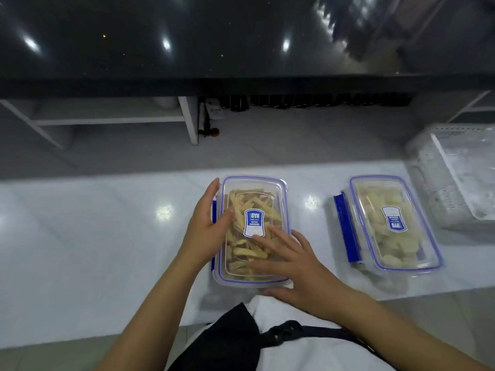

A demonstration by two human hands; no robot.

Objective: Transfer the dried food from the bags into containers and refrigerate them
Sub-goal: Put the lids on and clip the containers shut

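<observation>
Under both hands' flat fingers (270,247) lies the lidded container (253,279) of dried sticks

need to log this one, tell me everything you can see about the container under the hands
The container under the hands is a clear plastic rectangular box with a blue seal line round its lid and blue latches along its left side. Through the lid show tan dried strips, filling it. A blue and white label sits on the middle of the lid. It lies flat on the white counter, long side running away from the person. The left hand rests against its left edge with the thumb on the lid; the right hand presses flat on the lid's near right part.
</observation>
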